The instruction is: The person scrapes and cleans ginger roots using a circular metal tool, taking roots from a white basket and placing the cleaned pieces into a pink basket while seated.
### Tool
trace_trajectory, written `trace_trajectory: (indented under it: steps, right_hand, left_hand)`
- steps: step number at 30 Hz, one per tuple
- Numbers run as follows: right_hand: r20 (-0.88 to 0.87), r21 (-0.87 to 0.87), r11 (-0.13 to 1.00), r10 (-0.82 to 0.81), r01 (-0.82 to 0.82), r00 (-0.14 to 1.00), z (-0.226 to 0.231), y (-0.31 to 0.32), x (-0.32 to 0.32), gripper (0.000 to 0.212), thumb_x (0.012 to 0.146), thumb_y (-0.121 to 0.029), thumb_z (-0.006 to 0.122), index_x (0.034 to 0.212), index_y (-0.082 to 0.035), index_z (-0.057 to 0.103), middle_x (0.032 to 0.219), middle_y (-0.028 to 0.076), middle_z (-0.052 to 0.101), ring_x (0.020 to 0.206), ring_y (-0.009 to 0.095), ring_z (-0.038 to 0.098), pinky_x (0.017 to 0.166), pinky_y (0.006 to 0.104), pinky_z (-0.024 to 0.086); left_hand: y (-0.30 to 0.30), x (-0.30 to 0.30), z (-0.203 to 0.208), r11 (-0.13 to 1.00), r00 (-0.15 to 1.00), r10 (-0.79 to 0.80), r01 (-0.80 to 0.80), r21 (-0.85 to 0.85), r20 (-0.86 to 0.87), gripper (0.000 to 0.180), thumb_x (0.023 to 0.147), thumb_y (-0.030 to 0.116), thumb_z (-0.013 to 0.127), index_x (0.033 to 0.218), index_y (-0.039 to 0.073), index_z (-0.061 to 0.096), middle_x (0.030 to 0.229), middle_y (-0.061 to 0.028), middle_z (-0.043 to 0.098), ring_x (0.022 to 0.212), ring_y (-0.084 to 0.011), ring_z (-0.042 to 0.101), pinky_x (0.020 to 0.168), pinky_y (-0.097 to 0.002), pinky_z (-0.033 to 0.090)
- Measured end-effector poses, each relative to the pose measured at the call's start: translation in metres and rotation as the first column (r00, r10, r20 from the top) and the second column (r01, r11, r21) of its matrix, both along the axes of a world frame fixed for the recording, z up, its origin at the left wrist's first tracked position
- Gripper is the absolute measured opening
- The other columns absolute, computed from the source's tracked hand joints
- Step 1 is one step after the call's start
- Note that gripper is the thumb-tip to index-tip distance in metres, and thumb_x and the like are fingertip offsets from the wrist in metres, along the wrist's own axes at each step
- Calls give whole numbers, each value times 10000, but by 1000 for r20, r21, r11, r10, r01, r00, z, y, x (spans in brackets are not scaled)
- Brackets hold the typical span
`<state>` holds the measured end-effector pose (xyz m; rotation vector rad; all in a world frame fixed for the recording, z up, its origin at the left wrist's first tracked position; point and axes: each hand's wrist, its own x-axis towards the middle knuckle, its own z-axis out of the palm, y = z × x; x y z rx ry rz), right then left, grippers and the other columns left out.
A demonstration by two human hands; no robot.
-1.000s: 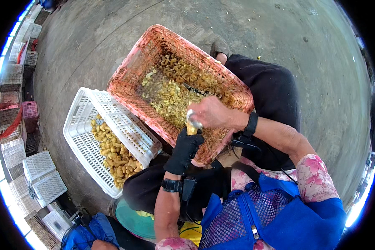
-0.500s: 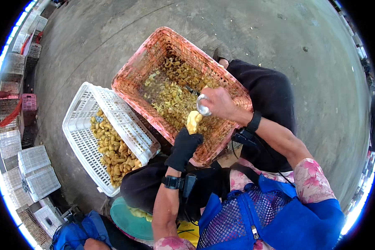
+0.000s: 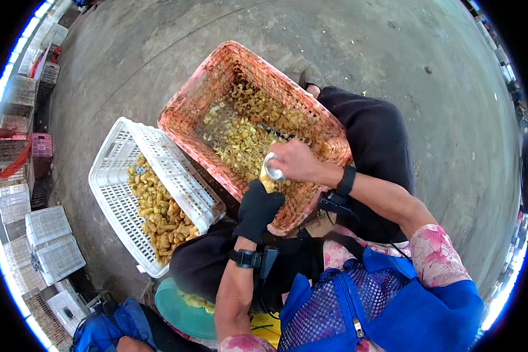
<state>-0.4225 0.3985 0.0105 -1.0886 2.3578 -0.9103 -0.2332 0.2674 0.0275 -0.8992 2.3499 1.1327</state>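
My left hand (image 3: 260, 206), in a black glove, is closed around a pale yellow, partly peeled piece of ginger (image 3: 268, 182) over the near part of a pink-red crate (image 3: 185, 108). My bare right hand (image 3: 297, 159) is closed on a shiny metal ring-shaped scraper (image 3: 274, 166), which rests against the ginger and hides its far part. Inside the crate are yellowish peel scraps (image 3: 240, 138) and browner pieces. A thin dark object (image 3: 272, 130) shows just beyond my right hand; I cannot tell whether it is held or lying in the crate.
A white crate (image 3: 116, 154) with unpeeled ginger (image 3: 164, 211) stands tilted at the left. A green basin (image 3: 179, 308) with pale pieces sits beside my left leg. At lower left is another person's blue clothing (image 3: 120, 328). Stacked crates (image 3: 54, 240) line the far left.
My right hand and the metal scraper have moved nearer and slightly left, down onto the ginger, covering much of it. My left hand keeps its grip, almost in place.
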Motion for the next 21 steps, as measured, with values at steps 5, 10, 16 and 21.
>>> trace_trajectory:
  steps: [5, 10, 16, 21]
  right_hand:
    - [-157, -28, 995, -98, 95, 983, -22, 15, -52, 205, 987, -240, 726, 945, -39, 712, 837, 198, 723, 745, 370, 747, 677, 514, 574]
    - [39, -236, 970, 61, -50, 997, 18, 9, -20, 263, 1020, -317, 738, 1012, -59, 688, 821, 210, 697, 745, 403, 738, 678, 515, 592]
    - [-100, -250, 936, 229, -247, 968, 9, 14, -7, 167, 1000, -275, 760, 1039, -115, 727, 788, 182, 695, 753, 448, 731, 677, 552, 562]
    - [-123, -192, 968, 141, -162, 982, 8, 10, -13, 159, 1006, -261, 761, 1060, -112, 752, 796, 191, 712, 762, 454, 735, 688, 552, 568]
  left_hand:
    - [-13, 24, -32, 973, 981, 135, -104, 204, -143, 406, 866, 311, 864, 1136, 32, 746, 924, -151, 779, 839, -321, 760, 753, -455, 594]
    - [-18, 19, -23, 701, 935, 349, -215, 680, -65, 152, 952, 208, 805, 971, 75, 734, 838, 18, 667, 684, -78, 590, 586, -288, 440]
    - [-17, 21, -13, 326, 889, 443, -279, 903, 115, 107, 1054, 209, 737, 1075, 111, 775, 792, 66, 640, 572, -27, 464, 535, -236, 333]
    - [-22, 15, -12, 150, 897, 402, -263, 953, 184, 405, 1059, 255, 743, 1332, -44, 744, 709, 92, 522, 519, -27, 393, 490, -227, 294]
